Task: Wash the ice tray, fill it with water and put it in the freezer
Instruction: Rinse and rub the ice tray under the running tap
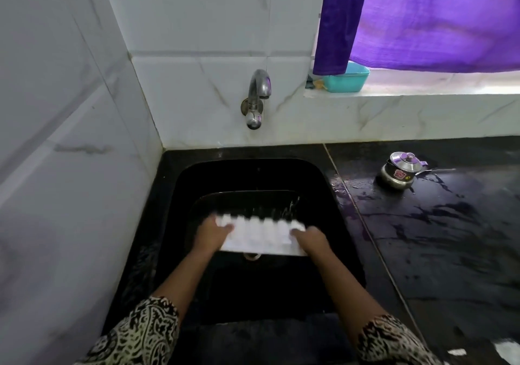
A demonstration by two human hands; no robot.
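A white ice tray (260, 236) is held low over the black sink (318, 176), turned so the bumps of its cells face up and toward me. My left hand (213, 234) grips its left end and my right hand (309, 239) grips its right end. Water drops fly off the tray's far edge, which looks blurred. The steel tap (259, 91) sticks out of the tiled wall above the sink; no stream shows under its spout.
A wet black counter (439, 224) runs to the right of the sink, with a small lidded steel pot (399, 172) and a spoon on it. A teal tub (347, 79) sits on the window ledge under a purple curtain (422, 18). White tiled walls close the left and back.
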